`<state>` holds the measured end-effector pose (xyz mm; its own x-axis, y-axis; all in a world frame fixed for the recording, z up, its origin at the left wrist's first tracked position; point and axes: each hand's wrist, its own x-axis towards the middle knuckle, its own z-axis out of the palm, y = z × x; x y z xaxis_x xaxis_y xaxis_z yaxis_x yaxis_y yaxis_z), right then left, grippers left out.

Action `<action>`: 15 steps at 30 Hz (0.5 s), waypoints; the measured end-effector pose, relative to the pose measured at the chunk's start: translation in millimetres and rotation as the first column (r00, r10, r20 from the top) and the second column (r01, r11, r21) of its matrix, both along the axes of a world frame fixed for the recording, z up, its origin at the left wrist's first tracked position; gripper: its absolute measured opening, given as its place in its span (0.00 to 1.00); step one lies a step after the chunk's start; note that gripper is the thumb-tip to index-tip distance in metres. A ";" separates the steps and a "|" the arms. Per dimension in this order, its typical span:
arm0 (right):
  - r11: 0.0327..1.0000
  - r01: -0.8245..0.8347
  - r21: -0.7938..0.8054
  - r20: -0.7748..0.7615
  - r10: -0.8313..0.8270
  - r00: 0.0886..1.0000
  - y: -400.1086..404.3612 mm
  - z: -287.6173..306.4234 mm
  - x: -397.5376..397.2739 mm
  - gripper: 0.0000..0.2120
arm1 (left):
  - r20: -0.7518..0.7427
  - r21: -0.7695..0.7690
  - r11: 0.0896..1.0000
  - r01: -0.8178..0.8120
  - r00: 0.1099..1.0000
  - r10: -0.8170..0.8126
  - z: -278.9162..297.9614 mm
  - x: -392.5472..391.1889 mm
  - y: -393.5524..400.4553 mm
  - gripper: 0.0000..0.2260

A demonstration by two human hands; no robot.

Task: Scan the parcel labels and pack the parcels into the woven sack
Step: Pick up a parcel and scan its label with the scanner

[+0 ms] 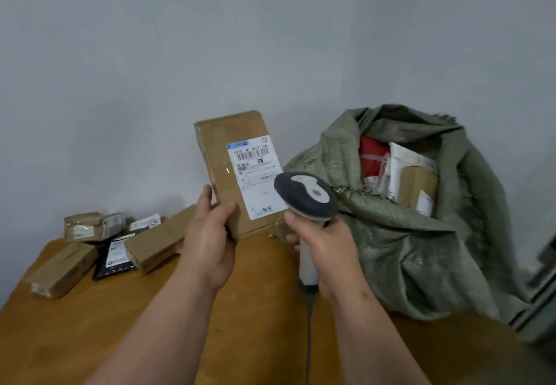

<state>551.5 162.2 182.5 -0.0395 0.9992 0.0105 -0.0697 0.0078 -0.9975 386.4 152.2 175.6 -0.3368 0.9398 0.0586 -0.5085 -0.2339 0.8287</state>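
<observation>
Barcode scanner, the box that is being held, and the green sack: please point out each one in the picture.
Barcode scanner (307,195): head view, on its dark rounded top.
Box (222,156): head view, on the bare cardboard left of the label.
Green sack (415,252): head view, on its woven front wall.

Two bare forearms, no sleeves in view up to frame bottom. Left hand (210,243) and right hand (326,252) both bare: no gloves, rings, watch or wristband. Short plain nails. Nothing else of the person visible.
</observation>
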 end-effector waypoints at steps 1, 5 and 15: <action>0.999 0.046 0.020 -0.032 -0.045 0.998 3.6 6.4 10.0 0.23 | -0.050 0.011 1.000 0.018 0.999 -0.017 10.0 11.0 6.8 0.25; 0.977 0.201 0.069 -0.147 -0.189 0.971 23.6 29.0 54.0 0.28 | -0.260 0.043 0.995 0.090 0.963 -0.076 47.9 63.2 39.4 0.25; 0.968 0.247 -0.033 -0.272 -0.247 0.930 120.5 43.9 168.1 0.16 | -0.729 0.090 0.994 -0.058 0.677 0.105 84.0 193.0 146.3 0.16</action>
